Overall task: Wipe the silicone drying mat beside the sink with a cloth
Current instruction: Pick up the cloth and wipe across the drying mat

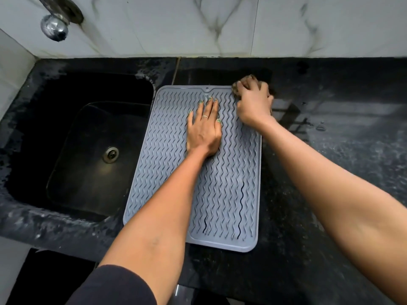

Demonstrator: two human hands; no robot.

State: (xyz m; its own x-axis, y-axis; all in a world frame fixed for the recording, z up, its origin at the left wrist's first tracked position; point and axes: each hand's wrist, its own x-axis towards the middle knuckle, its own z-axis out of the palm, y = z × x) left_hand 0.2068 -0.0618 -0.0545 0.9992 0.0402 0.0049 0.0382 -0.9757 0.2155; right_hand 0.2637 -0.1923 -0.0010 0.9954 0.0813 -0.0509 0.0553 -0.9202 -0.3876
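Note:
A grey silicone drying mat [167, 137] with wavy ridges lies on the black counter just right of the sink. My left hand [203, 128] rests flat on the mat's upper middle, fingers straight and pressing down. My right hand [253, 102] grips a bunched brownish cloth [236, 88] at the mat's far right corner, half over the mat's edge and half over the counter. Most of the cloth is hidden under the fingers.
A dark sink [88, 139] with a metal drain [110, 154] lies left of the mat. A chrome tap [55, 27] juts from the marble-tiled wall [198, 25] at upper left. The black stone counter [341, 139] stretches to the right, wet and shiny.

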